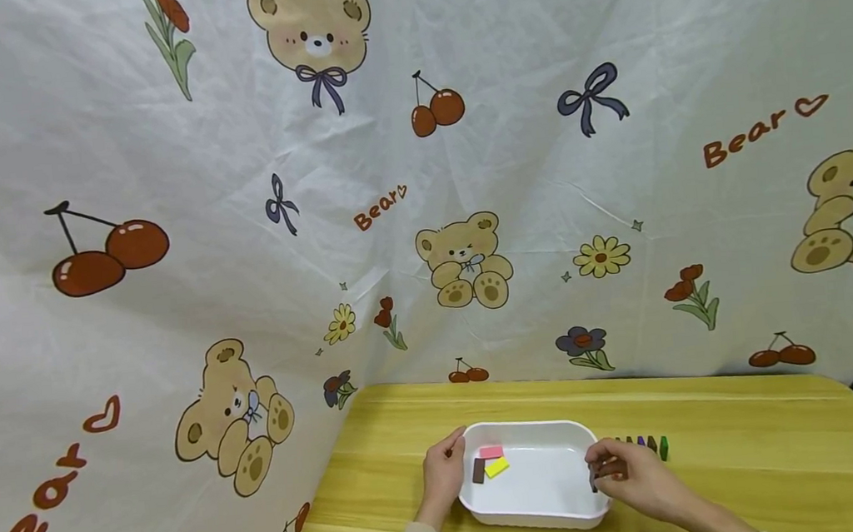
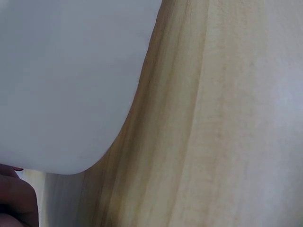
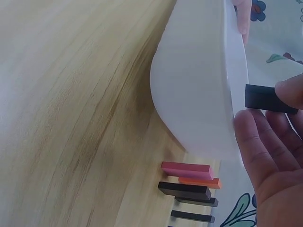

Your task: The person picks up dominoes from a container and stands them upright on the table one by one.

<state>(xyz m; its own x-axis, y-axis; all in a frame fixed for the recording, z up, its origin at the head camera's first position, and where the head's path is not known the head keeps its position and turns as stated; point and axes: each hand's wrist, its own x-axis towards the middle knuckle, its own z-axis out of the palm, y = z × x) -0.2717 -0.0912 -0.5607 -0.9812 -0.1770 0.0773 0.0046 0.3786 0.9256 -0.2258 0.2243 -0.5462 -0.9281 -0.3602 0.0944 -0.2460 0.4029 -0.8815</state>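
Along the left edge of a white, rectangular plastic tray [image 1: 529,520], our left hand [image 1: 443,472] grips the rim. At the opposite edge, our right hand [image 1: 634,475] pinches a small black rectangular block [image 3: 261,97] between thumb and fingers. We see a flat pink block [image 1: 491,452], a flat yellow block [image 1: 497,467] and a flat brown block [image 1: 478,471] near the tray's left edge, with open floor towards its right wall. Past that wall, a row of small multicoloured blocks [image 1: 664,448] stands on the yellow wood-grained table [image 1: 756,440], with room towards the table's right edge.
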